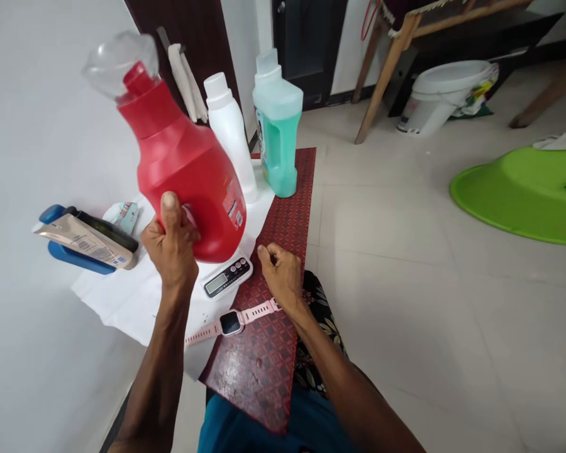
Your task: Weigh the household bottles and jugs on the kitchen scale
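Note:
My left hand [172,242] is wrapped round the handle of a large red jug-shaped bottle [193,182], thumb up. The bottle tilts to the left, and a clear plastic cap [122,60] surrounds its red spout. Just below the bottle's base lies a white digital scale [227,275] with a display and buttons; whether they touch I cannot tell. By the table's right edge, my right hand [282,274] is curled into a loose fist with nothing showing in it. A pink-strapped smartwatch [231,322] lies flat near its wrist.
Behind the red bottle stand a white bottle [229,126] and a green liquid bottle [278,132]. A beige tube [87,242] and other containers lie at left on white paper [117,308]. The red patterned table [264,365] is narrow. A white bucket [438,94] and green tub [523,195] are on the floor.

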Motion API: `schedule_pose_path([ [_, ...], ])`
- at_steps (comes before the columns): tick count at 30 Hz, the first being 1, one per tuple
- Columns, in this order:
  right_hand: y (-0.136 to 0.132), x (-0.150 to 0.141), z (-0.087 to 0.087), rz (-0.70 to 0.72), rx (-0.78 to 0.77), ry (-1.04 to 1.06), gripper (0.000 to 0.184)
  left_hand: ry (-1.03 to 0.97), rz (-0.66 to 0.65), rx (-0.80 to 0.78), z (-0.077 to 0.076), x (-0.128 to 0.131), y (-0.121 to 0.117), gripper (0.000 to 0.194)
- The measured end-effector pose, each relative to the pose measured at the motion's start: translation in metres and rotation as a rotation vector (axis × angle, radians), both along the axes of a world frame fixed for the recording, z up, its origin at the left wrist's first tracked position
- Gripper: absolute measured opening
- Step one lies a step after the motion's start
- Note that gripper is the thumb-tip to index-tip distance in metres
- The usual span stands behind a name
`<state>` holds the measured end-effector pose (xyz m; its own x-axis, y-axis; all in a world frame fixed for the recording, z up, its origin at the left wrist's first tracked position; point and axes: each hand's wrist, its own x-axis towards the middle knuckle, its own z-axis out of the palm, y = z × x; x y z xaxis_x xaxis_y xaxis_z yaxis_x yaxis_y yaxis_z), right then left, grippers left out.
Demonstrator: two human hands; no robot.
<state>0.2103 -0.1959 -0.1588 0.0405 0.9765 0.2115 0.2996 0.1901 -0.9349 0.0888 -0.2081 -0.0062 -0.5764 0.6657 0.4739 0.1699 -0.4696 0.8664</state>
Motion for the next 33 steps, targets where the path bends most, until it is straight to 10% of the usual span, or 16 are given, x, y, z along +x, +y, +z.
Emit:
schedule_pose_path([
  [22,0.002,-0.002,-0.002,-0.028,0.012,0.012,0.048,0.019,0.073,-0.066,-0.042,-0.063,-0.022,0.067],
  [33,0.001,0.001,-0.002,-0.015,-0.004,-0.002,0.049,0.674,0.301,-0.255,-0.033,-0.081,-0.048,0.064],
])
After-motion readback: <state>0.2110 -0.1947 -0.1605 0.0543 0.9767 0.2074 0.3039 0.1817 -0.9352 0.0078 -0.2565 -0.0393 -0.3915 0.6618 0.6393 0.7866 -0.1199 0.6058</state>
